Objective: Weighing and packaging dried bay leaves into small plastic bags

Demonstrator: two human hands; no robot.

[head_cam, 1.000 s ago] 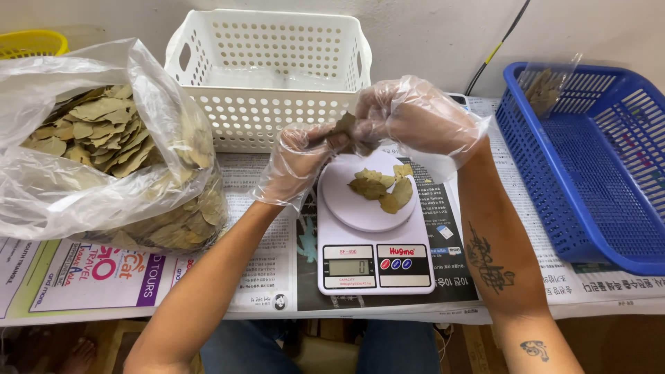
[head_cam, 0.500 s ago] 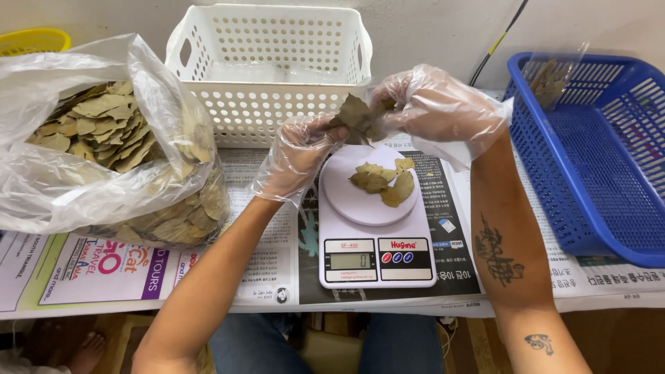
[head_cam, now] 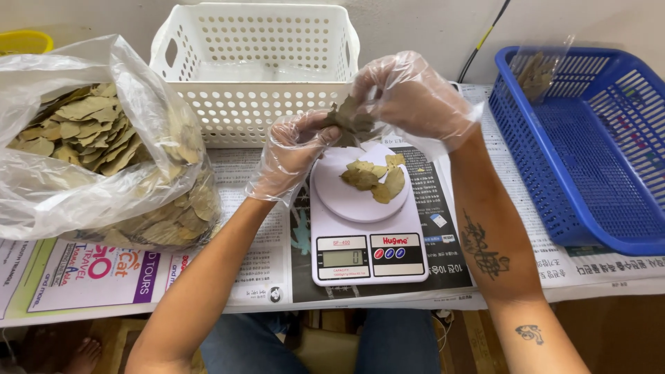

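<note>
Both hands wear thin clear plastic gloves. My left hand point(head_cam: 291, 149) and my right hand point(head_cam: 409, 97) meet above a white digital kitchen scale point(head_cam: 364, 242), both pinching a small bunch of dried green leaves point(head_cam: 350, 119). A few more dried leaves point(head_cam: 374, 179) lie on the scale's round white platform. A large clear plastic bag point(head_cam: 41, 194) full of the same dried leaves sits at the left, its mouth open.
A white perforated plastic basket point(head_cam: 256, 76) stands behind the scale. A blue plastic basket point(head_cam: 589, 159) at the right holds a small clear packet of leaves point(head_cam: 537, 76). Newspaper sheets point(head_cam: 256, 270) cover the table. A yellow rim point(head_cam: 24, 41) shows at the far left.
Both hands have lifted slightly away from the scale while still holding the bunch of leaves. The pile on the platform looks the same.
</note>
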